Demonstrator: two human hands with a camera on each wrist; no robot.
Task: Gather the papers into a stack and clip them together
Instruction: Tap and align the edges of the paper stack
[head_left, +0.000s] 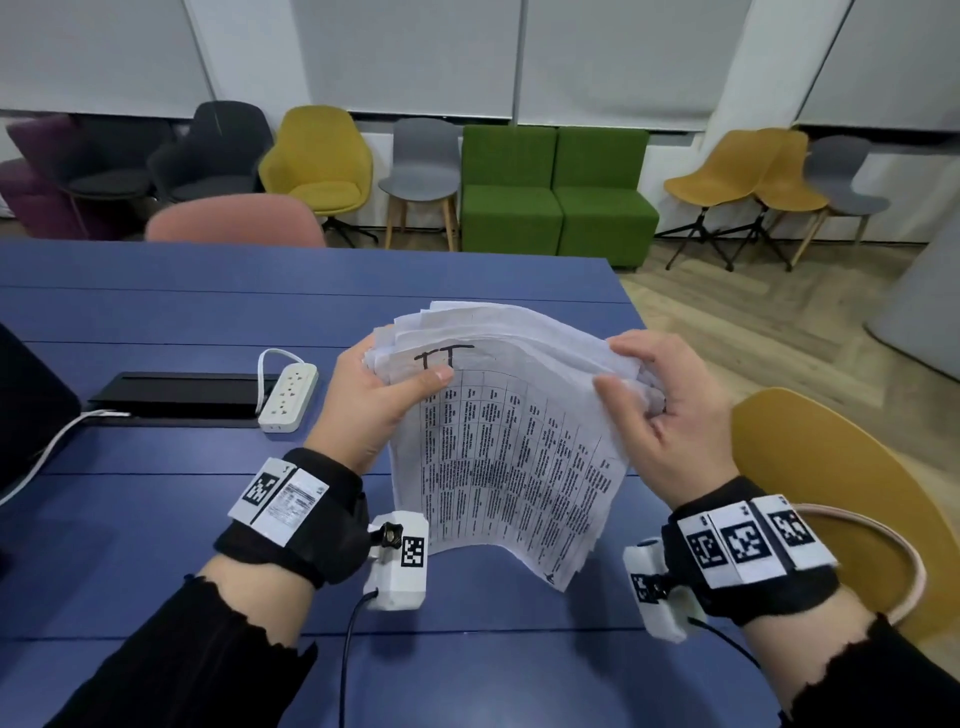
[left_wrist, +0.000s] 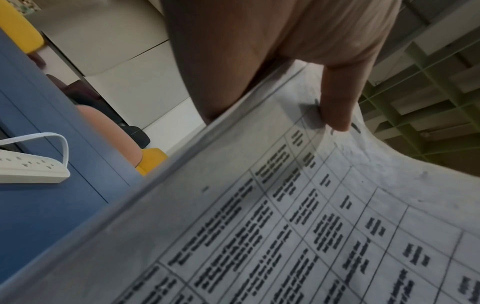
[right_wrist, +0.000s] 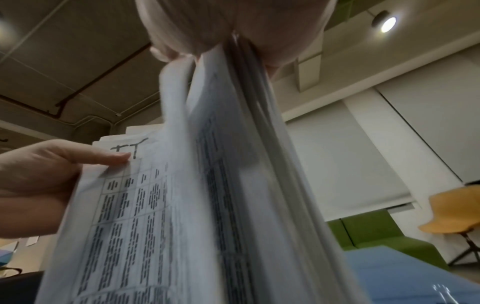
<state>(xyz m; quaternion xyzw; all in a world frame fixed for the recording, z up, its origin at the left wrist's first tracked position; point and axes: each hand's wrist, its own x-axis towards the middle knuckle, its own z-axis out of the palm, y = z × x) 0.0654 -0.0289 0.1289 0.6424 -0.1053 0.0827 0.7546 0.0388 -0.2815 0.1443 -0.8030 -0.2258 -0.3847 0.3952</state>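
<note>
A loose stack of white papers (head_left: 509, 447) printed with tables stands nearly upright, its lower edge on the blue table (head_left: 156, 322). The sheets fan out unevenly at the top. My left hand (head_left: 379, 400) grips the stack's upper left corner, thumb on the front sheet beside a handwritten mark. My right hand (head_left: 660, 400) pinches the upper right corner, fingers curled over the crumpled edges. In the left wrist view the thumb (left_wrist: 337, 107) presses the top sheet of the papers (left_wrist: 285, 226). In the right wrist view the papers (right_wrist: 221, 195) hang blurred below my right hand (right_wrist: 233, 26). No clip is in view.
A white power strip (head_left: 288, 397) with its cable lies left of the papers, beside a black cable tray (head_left: 171, 395). A dark object (head_left: 31, 405) sits at the far left edge. A yellow chair (head_left: 841, 493) stands close on the right, a pink chair (head_left: 234, 221) across the table.
</note>
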